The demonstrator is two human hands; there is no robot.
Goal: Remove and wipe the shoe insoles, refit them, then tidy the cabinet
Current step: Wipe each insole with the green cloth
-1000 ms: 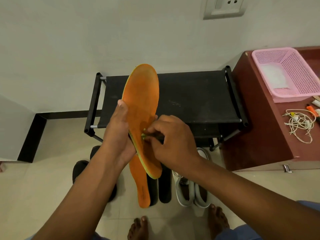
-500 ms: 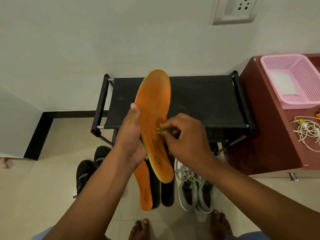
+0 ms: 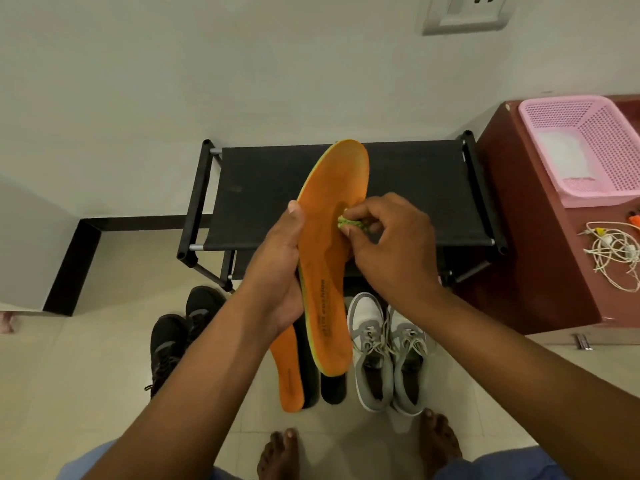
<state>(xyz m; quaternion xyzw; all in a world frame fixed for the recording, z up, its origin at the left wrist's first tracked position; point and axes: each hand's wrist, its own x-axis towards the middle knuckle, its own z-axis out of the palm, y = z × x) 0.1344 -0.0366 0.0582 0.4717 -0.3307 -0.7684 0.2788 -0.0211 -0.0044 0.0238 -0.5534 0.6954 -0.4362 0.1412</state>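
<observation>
At centre frame we see the left hand (image 3: 277,271) with its grip wrapped around the edge of an orange insole (image 3: 329,258), held upright over the black shoe rack (image 3: 415,188). The right hand (image 3: 391,244) pinches a small green cloth (image 3: 349,223) against the insole's face. Below, on the floor, lie a second orange insole (image 3: 289,375) and two black insoles (image 3: 332,386), partly hidden behind the held one. Black shoes (image 3: 173,337) sit lower left, grey shoes (image 3: 388,351) lower right. At right, a brown table (image 3: 540,237) carries a pink basket (image 3: 588,147) and coiled white cable (image 3: 613,254), both cut off by the frame. Printing on the insole's heel is too blurred to read.
</observation>
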